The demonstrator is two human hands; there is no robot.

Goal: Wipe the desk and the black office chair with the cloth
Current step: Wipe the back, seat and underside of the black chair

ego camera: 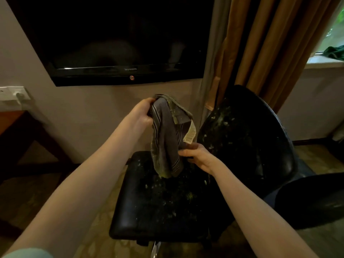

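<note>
While left hand [141, 114] and right hand [197, 155] are gripping the cloth [166, 144] just above it, the black office chair [158, 207] is standing speckled with greenish specks, below a wall television [111, 43], beside brown curtains [270, 45].

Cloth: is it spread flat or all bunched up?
Bunched up. The cloth hangs in folds, left hand gripping its top, right hand pinching its side.

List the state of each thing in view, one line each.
black office chair: seat and backrest speckled with debris, unwiped.
cloth: hanging above the seat, soiled greenish.
left hand: grips the cloth's top.
right hand: pinches the cloth's lower side.
television: screen dark.
</note>
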